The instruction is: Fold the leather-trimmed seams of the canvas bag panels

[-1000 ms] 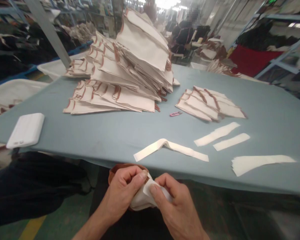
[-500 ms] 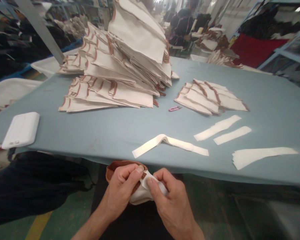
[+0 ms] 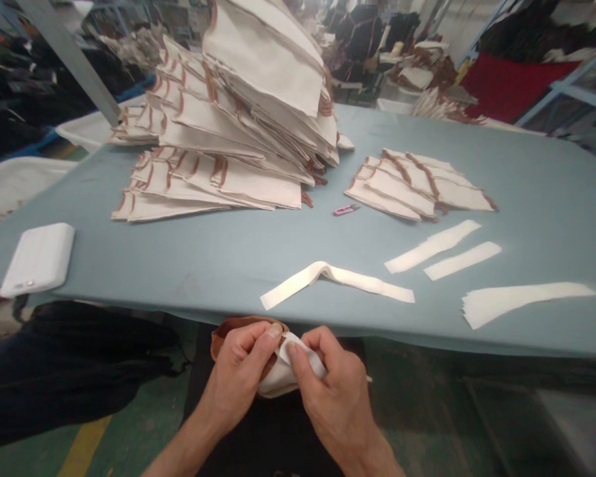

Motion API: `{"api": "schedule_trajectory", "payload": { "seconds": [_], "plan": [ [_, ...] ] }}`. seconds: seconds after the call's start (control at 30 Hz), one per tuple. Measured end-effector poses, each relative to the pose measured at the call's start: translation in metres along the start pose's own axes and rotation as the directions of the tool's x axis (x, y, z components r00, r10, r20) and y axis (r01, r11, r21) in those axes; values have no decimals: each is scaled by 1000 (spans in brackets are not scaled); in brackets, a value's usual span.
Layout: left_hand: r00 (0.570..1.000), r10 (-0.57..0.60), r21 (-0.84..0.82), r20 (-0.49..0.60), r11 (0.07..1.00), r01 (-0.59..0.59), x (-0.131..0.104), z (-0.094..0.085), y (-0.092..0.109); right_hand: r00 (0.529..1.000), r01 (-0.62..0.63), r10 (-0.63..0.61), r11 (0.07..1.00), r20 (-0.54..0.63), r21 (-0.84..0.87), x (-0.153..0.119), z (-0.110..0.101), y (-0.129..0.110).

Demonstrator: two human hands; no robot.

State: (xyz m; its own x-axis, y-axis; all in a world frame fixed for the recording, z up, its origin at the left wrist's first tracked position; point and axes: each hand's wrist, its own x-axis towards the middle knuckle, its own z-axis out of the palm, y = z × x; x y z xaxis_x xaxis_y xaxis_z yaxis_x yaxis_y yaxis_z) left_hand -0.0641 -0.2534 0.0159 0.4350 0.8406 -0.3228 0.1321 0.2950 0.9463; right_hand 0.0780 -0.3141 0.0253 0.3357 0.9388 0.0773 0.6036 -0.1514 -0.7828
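Observation:
Over my lap, just below the table edge, my left hand [image 3: 243,364] pinches the brown trim [image 3: 222,330] of a cream fabric piece [image 3: 278,382]. My right hand [image 3: 335,381] is closed, thumb on top, on a white strip [image 3: 289,339] laid against that piece. The fingertips of both hands almost meet. Beyond them on the table lies a bent stack of cream strips [image 3: 293,286]. More cream strips [image 3: 432,246] and a fanned bundle of strips [image 3: 516,301] lie to the right.
Tall piles of cream fabric pieces with brown edges [image 3: 258,179] stand at the back left of the blue-green table [image 3: 179,258]. A smaller pile [image 3: 402,189] lies right of pink thread snips [image 3: 345,210]. A white box-shaped device [image 3: 40,255] sits at the left edge.
The view has shifted slightly. My right hand and the white strip have tilted a little, and the strip's end shows more upright beside my left fingertips. Both hands keep their hold.

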Motion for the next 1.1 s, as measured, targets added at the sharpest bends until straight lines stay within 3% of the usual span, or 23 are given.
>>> {"api": "schedule_trajectory", "payload": {
  "seconds": [0.33, 0.67, 0.87, 1.1],
  "plan": [
    [1000, 28, 51, -8, 998, -28, 0, -3, -3, 998, 27, -22, 997, 56, -75, 1, -3, -1],
    [996, 83, 22, -14, 996, -83, -1, -10, -7, 995, 88, -93, 986, -30, -143, 4, 4, -1],
    [994, 63, 45, 85, 997, -67, -4, -14, -3, 1000, -16, 17, 997, 20, -77, 3, 10, 1],
    [986, 150, 284, -72, 951, -124, -7, -7, -4, 981, -151, 145, 988, 126, 40, 2, 18, 6]
  ]
}}
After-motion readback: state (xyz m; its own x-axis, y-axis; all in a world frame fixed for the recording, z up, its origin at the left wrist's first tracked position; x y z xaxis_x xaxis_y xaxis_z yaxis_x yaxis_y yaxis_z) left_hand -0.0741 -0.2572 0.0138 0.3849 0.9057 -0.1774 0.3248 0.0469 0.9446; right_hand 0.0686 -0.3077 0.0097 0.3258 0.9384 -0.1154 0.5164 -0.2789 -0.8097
